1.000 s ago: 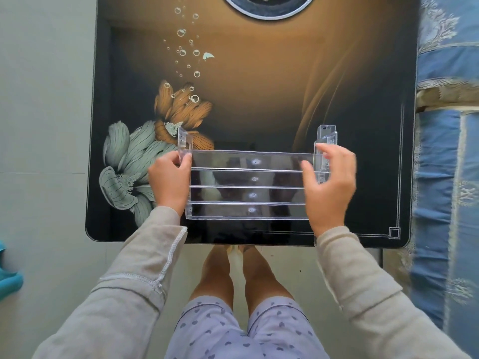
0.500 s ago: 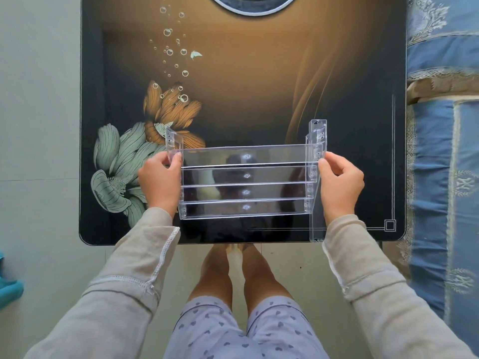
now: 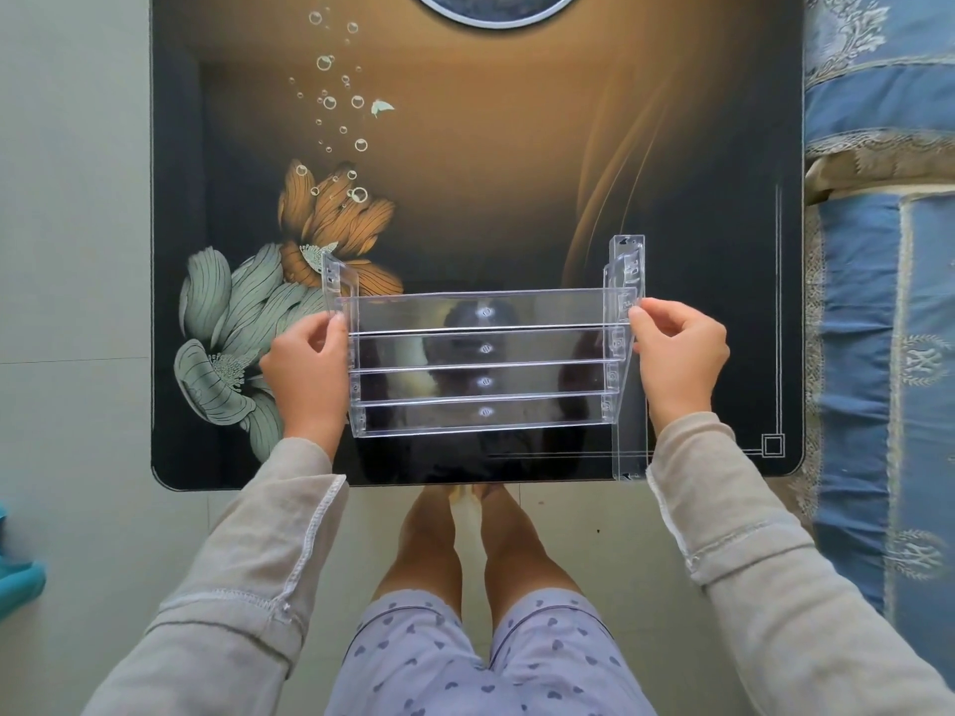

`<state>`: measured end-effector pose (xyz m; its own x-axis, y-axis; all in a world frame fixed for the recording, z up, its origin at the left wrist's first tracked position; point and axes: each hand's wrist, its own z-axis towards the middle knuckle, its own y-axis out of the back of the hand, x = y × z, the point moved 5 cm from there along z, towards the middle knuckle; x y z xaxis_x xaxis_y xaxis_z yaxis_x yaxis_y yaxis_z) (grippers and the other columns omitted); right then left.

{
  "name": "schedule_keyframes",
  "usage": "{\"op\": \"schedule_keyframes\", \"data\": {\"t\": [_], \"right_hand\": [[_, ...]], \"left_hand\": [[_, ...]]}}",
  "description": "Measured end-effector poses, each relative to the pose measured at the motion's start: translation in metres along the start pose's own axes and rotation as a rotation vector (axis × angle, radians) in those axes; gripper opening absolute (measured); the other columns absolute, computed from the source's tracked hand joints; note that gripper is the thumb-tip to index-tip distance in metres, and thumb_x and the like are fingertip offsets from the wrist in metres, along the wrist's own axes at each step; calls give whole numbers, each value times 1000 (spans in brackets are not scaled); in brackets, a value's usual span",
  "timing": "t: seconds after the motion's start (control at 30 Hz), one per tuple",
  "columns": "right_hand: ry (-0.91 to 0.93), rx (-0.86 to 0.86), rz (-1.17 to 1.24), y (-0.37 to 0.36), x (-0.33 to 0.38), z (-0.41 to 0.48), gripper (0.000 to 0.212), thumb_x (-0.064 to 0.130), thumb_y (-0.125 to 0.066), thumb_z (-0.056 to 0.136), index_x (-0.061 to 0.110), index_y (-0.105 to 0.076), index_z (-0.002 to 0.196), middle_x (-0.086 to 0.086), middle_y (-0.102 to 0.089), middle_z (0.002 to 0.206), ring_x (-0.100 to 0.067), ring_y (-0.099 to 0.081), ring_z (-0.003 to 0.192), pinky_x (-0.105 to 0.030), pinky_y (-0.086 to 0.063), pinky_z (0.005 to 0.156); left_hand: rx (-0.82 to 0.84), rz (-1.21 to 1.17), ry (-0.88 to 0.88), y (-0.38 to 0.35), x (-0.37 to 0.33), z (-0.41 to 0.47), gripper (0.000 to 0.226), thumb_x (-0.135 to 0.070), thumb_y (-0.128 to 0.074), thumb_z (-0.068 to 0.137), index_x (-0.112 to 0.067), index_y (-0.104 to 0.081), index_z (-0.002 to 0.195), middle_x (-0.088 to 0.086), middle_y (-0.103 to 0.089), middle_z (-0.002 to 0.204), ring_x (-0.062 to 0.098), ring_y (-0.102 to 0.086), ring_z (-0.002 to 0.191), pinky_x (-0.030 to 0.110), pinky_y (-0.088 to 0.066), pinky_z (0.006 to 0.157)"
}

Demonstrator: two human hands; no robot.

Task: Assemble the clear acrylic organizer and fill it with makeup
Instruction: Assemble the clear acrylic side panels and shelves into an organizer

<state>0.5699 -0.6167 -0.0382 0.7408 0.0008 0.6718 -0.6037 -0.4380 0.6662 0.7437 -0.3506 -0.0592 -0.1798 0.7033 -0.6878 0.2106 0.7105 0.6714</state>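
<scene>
The clear acrylic organizer [image 3: 483, 364] stands near the front edge of the glossy table [image 3: 491, 162], its stepped shelves running left to right. My left hand [image 3: 307, 366] grips its left side panel with thumb and fingers. My right hand [image 3: 679, 356] pinches the long clear right side panel [image 3: 630, 354], which stands against the shelf ends and reaches to the table's front edge. No makeup is in view.
The dark table has a printed flower [image 3: 268, 302] at the left and a round inset [image 3: 493, 5] at the far edge. A blue patterned bedspread [image 3: 878, 302] lies along the right. Tiled floor lies to the left, with a teal object [image 3: 18, 586] on it.
My right hand has slid off the top of the right panel to its outer side, exposing the panel's full length. The organizer sits slightly nearer and more squared up.
</scene>
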Motion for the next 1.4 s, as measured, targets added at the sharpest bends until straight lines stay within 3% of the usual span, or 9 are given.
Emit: {"op": "schedule_keyframes", "data": {"t": [0.2,0.3,0.5,0.7,0.93,1.03,1.1,1.27,1.4], "right_hand": [[23,-12,-41,-1,-3,3,19,8,-61,85,2,-70,101,-5,-67,86,-19,-64,79,-40,-56,85],[80,-28,-88,-1,-2,2,17,8,-58,86,3,-69,98,-9,-69,88,-15,-59,76,-24,-51,79],[119,-33,-145,-6,-2,2,12,8,-56,87,3,-65,93,-13,-68,92,-12,-55,76,-17,-42,72],[132,-3,-207,-7,2,7,10,4,-54,85,0,-62,89,-16,-66,90,-17,-53,76,-23,-42,73],[118,99,-85,-2,-11,8,15,13,-56,89,3,-66,95,-4,-63,86,-13,-56,79,-18,-46,70],[-24,-18,28,9,-32,10,19,15,-51,90,4,-65,96,-10,-66,91,-23,-61,86,-34,-52,85],[-119,-56,2,11,-49,10,20,13,-53,89,2,-64,102,-16,-67,102,-24,-61,94,-31,-48,89],[-130,117,-206,-8,-72,8,36,25,-62,86,6,-56,115,-13,-61,112,-21,-55,98,-28,-41,82],[-59,134,-273,-9,-77,14,31,26,-60,87,6,-58,111,-13,-60,107,-20,-54,92,-29,-42,79]], "left_hand": [[-1,30,-2,3,2,-4,25,-19,-54,89,-4,-71,100,2,-65,76,15,-54,71,20,-37,71],[-7,52,-14,3,0,-4,26,-18,-54,89,-2,-70,104,-3,-61,79,14,-55,75,9,-37,69],[24,-13,99,0,7,0,24,-18,-58,87,-4,-69,103,4,-65,88,15,-57,81,26,-45,78],[112,-203,337,-10,11,7,10,-10,-55,87,-19,-54,84,12,-60,95,14,-53,70,35,-46,75],[178,-242,322,-8,9,4,15,-9,-54,87,-24,-53,86,1,-59,84,18,-56,76,38,-49,78],[181,-247,274,-8,5,4,17,-7,-54,87,-21,-54,96,-3,-57,79,15,-54,69,35,-49,68],[166,-246,265,-8,4,4,21,-5,-53,87,-20,-55,102,-4,-56,76,11,-52,62,31,-49,63],[148,-257,279,-9,3,1,23,-3,-52,88,-17,-55,107,-4,-57,79,10,-54,69,40,-51,78],[161,-266,271,-10,1,0,20,-5,-51,89,-22,-53,98,-6,-56,79,16,-56,76,44,-52,85]]}}
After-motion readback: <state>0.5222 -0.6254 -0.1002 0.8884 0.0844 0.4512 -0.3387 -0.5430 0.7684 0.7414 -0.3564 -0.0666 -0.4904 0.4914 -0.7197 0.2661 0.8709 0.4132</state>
